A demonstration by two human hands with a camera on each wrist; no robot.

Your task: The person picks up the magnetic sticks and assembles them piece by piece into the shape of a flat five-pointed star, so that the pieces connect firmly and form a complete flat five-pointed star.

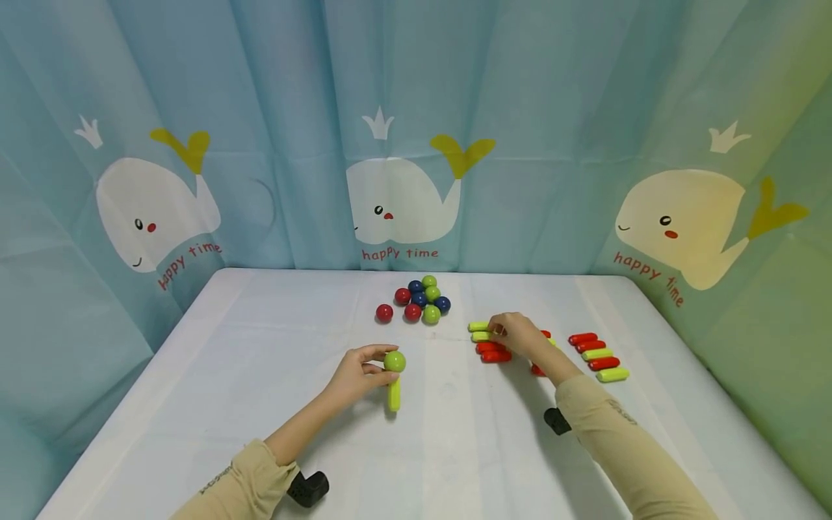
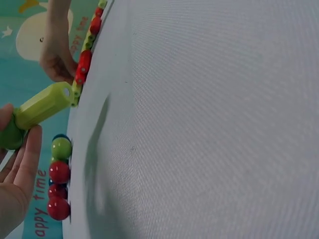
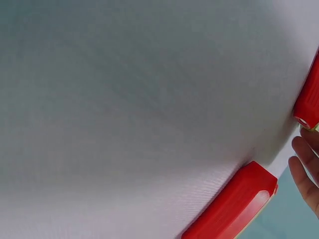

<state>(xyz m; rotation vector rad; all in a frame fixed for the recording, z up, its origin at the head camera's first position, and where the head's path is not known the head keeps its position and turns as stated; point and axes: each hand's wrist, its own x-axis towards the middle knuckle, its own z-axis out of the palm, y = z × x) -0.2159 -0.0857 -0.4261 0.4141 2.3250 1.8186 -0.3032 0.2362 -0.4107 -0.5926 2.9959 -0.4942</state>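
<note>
My left hand [image 1: 356, 374] holds a shiny green ball [image 1: 394, 361] between thumb and fingers, above the table. A yellow-green stick [image 1: 393, 396] hangs from the ball's underside; in the left wrist view this stick [image 2: 46, 104] points away from the fingers, joined to the green ball [image 2: 11, 135]. My right hand [image 1: 515, 334] reaches down to the left group of sticks and pinches the right end of a yellow-green stick [image 1: 481, 336]. Its fingertips are partly hidden. Another yellow-green stick [image 1: 479, 326] lies just behind, and two red sticks [image 1: 496, 357] lie in front.
Red, blue and green balls [image 1: 419, 298] cluster at the table's back middle. Farther right lies a column of red and yellow-green sticks [image 1: 598, 354]; more sticks [image 1: 538, 370] are partly covered by my right forearm. A blue curtain [image 1: 292, 144] surrounds the white table [image 1: 260, 347].
</note>
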